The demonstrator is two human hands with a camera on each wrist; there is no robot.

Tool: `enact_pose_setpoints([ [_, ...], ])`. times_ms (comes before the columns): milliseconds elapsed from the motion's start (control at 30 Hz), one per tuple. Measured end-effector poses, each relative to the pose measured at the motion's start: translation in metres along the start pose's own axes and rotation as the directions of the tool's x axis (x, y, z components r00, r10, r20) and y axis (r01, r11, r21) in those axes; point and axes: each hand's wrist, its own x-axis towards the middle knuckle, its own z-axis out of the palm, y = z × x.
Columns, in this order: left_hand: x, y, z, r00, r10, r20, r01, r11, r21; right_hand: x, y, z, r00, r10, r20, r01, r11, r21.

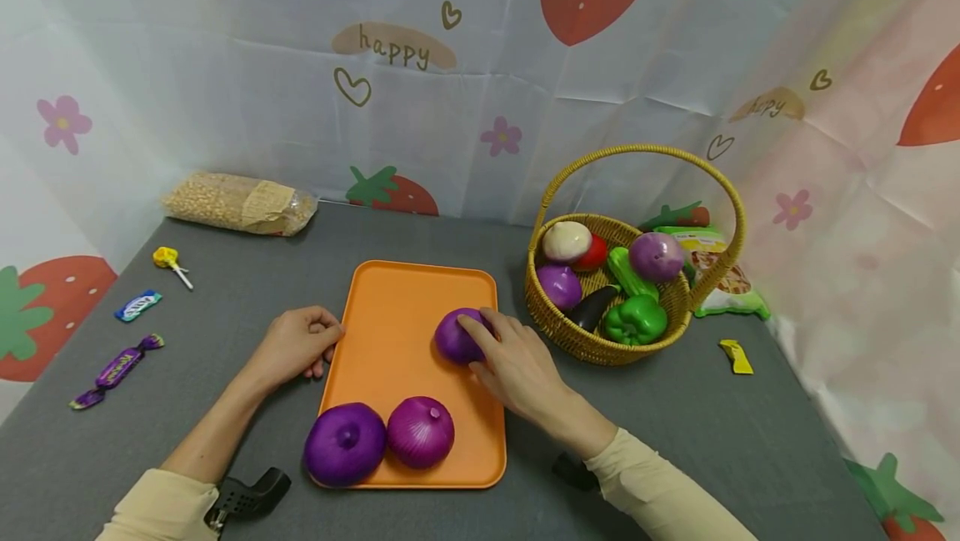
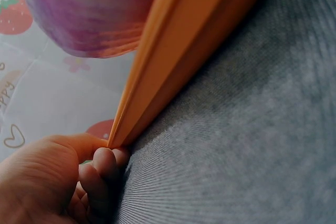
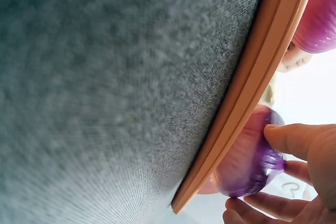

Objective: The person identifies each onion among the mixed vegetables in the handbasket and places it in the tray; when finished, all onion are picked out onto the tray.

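Observation:
An orange tray [image 1: 386,333] lies on the grey table, and my left hand [image 1: 298,343] pinches its left rim between thumb and curled fingers. In the left wrist view the thumb [image 2: 86,145] lies over that rim. On the tray's right half, my right hand [image 1: 517,366] holds a purple onion [image 1: 457,334]. The right wrist view has this onion [image 3: 244,156] between thumb and fingers, by the tray's side. A bigger dark purple onion [image 1: 337,458] sits at the tray's near left corner, partly over the rim. Beside it is a reddish-purple onion [image 1: 420,437].
Right of the tray stands a wicker basket [image 1: 570,341] of toy vegetables, its tall handle upright. A green bag [image 1: 731,299] lies behind it, a yellow candy [image 1: 737,357] nearby. Leftward are a lollipop [image 1: 167,258], wrapped candies [image 1: 120,368] and a bag of grains [image 1: 213,201].

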Motion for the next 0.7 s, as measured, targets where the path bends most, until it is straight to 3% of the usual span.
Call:
enact_pose_setpoints([
  [433, -0.001, 0.002, 0.001, 1.0, 0.008, -0.01, -0.009, 1.0, -0.006, -0.002, 0.0, -0.004, 1.0, -0.001, -0.009, 0.001, 1.0, -0.007],
  [700, -0.001, 0.001, 0.0, 1.0, 0.013, -0.006, -0.013, 1.0, -0.015, 0.007, 0.019, -0.042, 0.994, -0.003, -0.108, -0.001, 0.999, -0.033],
])
